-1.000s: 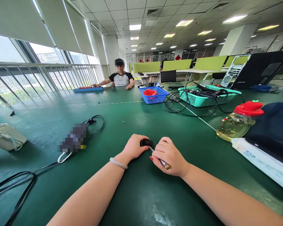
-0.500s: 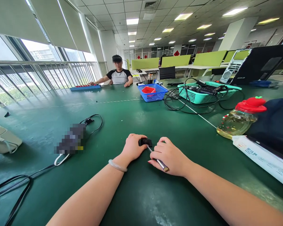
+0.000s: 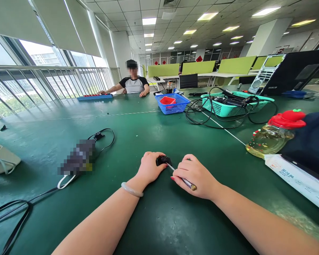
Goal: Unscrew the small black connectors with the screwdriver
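Left hand (image 3: 149, 166) clenches small black part (image 3: 163, 160) on surface (image 3: 149, 134); right hand (image 3: 195, 175) grasps thin tool (image 3: 184, 181). Part judged light, rigid; hold its sides.

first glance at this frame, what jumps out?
Two bare hands meet at the near middle of the green table: the left hand pins a small black part, and the right hand holds a thin screwdriver to it. At right lies a red-capped bottle of yellow liquid.

Open-plan office, rows of green desk dividers (image 3: 199, 66), grid ceiling with panel lights (image 3: 207, 16), long window wall (image 3: 42, 53)
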`<state>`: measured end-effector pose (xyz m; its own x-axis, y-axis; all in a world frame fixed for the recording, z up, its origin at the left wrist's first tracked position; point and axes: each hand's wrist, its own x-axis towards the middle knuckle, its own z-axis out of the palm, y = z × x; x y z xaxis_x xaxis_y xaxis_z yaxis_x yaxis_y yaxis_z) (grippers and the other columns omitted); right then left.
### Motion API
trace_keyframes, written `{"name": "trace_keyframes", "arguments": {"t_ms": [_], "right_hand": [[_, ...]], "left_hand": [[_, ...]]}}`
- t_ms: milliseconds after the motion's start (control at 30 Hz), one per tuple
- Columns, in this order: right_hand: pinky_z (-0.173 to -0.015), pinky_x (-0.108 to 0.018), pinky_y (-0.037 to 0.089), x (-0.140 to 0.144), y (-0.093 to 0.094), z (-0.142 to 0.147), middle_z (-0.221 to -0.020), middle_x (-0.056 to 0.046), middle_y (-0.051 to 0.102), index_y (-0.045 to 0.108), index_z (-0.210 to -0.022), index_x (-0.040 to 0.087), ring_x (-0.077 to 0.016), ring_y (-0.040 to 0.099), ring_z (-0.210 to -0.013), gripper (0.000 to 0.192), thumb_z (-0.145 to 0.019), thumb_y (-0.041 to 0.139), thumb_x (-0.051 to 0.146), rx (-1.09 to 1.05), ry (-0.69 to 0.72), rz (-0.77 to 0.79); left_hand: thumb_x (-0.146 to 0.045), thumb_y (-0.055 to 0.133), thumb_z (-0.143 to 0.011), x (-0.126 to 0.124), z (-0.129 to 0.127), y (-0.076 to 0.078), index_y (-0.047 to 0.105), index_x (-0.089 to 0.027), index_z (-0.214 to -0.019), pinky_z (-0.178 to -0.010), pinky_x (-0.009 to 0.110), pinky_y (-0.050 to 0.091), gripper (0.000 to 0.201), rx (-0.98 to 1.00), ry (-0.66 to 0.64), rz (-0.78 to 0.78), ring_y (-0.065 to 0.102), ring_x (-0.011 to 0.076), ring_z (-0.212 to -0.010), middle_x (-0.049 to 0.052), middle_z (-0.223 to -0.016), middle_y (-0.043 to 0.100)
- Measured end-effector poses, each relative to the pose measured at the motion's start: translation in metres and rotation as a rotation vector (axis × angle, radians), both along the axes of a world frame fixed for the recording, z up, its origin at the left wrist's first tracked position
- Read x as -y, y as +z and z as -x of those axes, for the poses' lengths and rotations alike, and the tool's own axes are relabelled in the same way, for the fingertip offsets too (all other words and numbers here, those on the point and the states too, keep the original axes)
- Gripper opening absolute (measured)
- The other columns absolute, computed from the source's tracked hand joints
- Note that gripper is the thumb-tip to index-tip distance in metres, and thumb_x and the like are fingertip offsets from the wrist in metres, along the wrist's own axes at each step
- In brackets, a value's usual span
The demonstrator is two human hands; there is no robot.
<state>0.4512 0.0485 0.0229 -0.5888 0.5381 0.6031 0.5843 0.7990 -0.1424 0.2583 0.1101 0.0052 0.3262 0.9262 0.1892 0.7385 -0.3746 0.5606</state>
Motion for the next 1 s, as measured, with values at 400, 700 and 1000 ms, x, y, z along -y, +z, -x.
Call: {"name": "trace_keyframes", "arguments": {"t_ms": [400, 700, 1000], "right_hand": [[-0.086, -0.034, 0.035, -0.001, 0.0009, -0.0042, -0.064, 0.002, 0.056, 0.062, -0.071, 0.02, -0.0127, 0.048, -0.062, 0.03, -0.097, 0.048, 0.026, 0.09, -0.007, 0.028], [-0.096, -0.037, 0.032, -0.0001, 0.0009, -0.0057, -0.064, 0.002, 0.055, 0.063, -0.071, 0.02, -0.0126, 0.048, -0.063, 0.029, -0.096, 0.048, 0.025, 0.07, -0.022, -0.021], [-0.099, -0.039, 0.03, -0.0016, -0.0015, -0.0067, -0.07, 0.002, 0.06, 0.065, -0.075, 0.021, -0.0131, 0.052, -0.067, 0.024, -0.095, 0.052, 0.024, 0.146, -0.01, 0.012]], "left_hand": [[-0.026, 0.07, -0.077, 0.0008, -0.0008, 0.0027, 0.068, -0.025, -0.108, -0.101, 0.042, 0.043, 0.031, -0.011, 0.021, 0.031, 0.054, 0.0273, -0.114, 0.003, -0.109, 0.072], [-0.025, 0.069, -0.077, 0.0005, -0.0009, 0.0014, 0.068, -0.026, -0.107, -0.1, 0.042, 0.044, 0.03, -0.014, 0.011, 0.022, 0.056, 0.0273, -0.112, 0.002, -0.109, 0.072], [-0.023, 0.068, -0.078, -0.0007, -0.0005, 0.0006, 0.067, -0.024, -0.109, -0.101, 0.042, 0.043, 0.031, -0.017, 0.001, 0.023, 0.056, 0.0268, -0.111, 0.001, -0.111, 0.071]]}}
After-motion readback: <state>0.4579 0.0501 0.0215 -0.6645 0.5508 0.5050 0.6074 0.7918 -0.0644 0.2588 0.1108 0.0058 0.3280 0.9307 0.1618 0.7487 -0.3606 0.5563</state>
